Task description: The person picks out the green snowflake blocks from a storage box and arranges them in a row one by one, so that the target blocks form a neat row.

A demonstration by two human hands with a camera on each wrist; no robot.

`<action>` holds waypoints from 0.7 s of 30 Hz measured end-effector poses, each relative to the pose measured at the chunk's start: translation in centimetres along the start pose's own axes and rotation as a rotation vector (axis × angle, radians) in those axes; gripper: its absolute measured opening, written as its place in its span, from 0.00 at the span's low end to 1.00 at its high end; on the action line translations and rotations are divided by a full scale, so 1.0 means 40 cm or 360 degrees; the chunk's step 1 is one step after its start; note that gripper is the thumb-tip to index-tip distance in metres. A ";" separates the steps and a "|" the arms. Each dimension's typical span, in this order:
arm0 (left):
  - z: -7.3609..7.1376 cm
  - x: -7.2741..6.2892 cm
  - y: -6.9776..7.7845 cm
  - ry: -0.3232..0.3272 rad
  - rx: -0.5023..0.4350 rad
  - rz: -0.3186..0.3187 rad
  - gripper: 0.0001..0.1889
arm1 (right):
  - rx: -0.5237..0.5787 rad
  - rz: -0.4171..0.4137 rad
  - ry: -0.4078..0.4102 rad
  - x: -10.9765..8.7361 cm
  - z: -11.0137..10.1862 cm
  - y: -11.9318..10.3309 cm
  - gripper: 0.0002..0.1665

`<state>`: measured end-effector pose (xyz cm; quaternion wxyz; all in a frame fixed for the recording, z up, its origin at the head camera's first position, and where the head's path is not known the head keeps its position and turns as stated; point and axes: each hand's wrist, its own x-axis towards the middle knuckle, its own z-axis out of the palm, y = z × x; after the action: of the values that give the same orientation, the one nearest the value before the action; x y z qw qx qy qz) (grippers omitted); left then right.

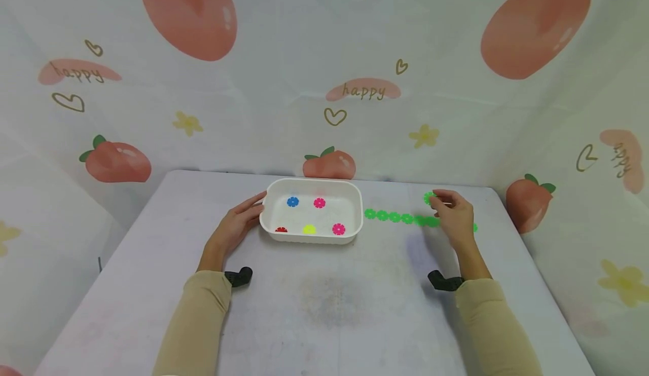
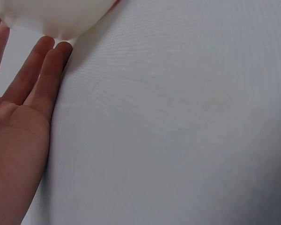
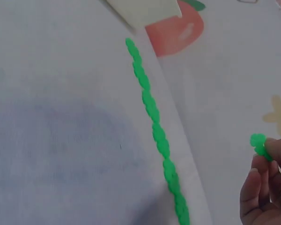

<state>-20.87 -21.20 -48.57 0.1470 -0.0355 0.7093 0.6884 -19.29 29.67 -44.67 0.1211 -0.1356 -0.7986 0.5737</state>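
Note:
A white rectangular tub stands on the table, with several flower-shaped plastic discs inside: a blue disc, pink discs, a yellow disc and a red disc. My left hand touches the tub's left end with its fingers extended; in the left wrist view its fingertips meet the tub's wall. Between thumb and fingers, my right hand pinches a green flower disc, raised above the table. Below it runs a row of green discs, partly hidden by the hand.
The white table carries a faint dark stain near its middle. A cloth backdrop printed with fruit and hearts rises behind the table's back edge. Black wrist cameras sit on both forearms.

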 end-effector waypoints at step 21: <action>0.000 0.000 0.001 0.0001 0.0006 -0.0004 0.28 | 0.0141 0.0352 0.0308 0.021 -0.165 0.089 0.08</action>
<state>-20.86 -21.20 -48.54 0.1478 -0.0363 0.7107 0.6869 -17.49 36.87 -45.98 0.1394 -0.2717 -0.7373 0.6026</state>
